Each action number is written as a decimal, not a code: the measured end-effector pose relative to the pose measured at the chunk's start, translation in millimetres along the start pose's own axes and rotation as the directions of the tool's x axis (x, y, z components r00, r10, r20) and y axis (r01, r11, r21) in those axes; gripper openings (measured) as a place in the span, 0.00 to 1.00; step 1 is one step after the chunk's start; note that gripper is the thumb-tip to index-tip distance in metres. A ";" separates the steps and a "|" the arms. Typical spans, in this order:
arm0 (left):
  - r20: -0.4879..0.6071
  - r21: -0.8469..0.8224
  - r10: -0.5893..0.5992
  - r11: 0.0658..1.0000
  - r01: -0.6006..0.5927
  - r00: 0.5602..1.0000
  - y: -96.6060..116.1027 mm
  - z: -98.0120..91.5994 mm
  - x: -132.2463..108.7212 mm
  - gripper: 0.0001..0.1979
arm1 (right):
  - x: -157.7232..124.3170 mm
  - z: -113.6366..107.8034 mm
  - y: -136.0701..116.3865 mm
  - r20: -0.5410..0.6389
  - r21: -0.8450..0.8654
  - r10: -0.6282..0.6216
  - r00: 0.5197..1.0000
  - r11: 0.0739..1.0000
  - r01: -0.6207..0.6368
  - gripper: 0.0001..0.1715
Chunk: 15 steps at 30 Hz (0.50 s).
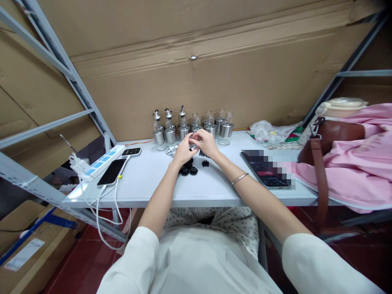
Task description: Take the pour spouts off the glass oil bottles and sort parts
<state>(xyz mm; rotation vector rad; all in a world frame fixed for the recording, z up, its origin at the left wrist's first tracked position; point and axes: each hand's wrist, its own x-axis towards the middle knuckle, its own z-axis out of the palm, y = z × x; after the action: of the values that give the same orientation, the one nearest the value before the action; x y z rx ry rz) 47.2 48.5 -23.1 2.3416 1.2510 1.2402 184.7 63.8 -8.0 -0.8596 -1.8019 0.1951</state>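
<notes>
Both hands meet over the middle of the white table (147, 179). My left hand (183, 150) and my right hand (206, 141) close their fingers together round a small clear item (194, 143); I cannot make out what it is. Several small black caps (189, 169) lie on the table just below the hands, with one more black cap (205, 163) to their right. Behind the hands stands a row of several glass bottles with steel collars (183, 130); three at the left carry pour spouts.
A white power strip (102, 161), a dark phone (111, 172) on a cable and a small device (131, 152) lie at the left. A tablet (263, 170), a plastic bag (269, 131), a brown bag (333, 136) and pink cloth (358, 163) fill the right. Cardboard backs the table.
</notes>
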 end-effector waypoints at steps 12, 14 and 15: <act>-0.187 0.131 0.066 0.991 -0.042 0.980 1.2 -6.1 4.1 0.21 | -3.8 -2.1 -9.7 0.068 -0.268 0.114 0.991 0.959 -0.092 0.14; -0.204 0.154 0.079 0.987 -0.048 0.976 2.0 -6.1 3.5 0.20 | -3.2 -2.1 -12.3 0.103 -0.300 0.169 0.980 0.945 -0.131 0.15; -0.202 0.164 0.082 0.985 -0.049 0.976 2.4 -6.1 3.2 0.21 | -3.1 -1.8 -13.1 0.120 -0.297 0.157 0.980 0.948 -0.115 0.14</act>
<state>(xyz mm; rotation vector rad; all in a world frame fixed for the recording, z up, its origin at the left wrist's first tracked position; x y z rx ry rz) 44.9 48.3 -16.1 2.4313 1.3936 1.4916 180.8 51.8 -2.9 -1.2065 -1.9341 0.0825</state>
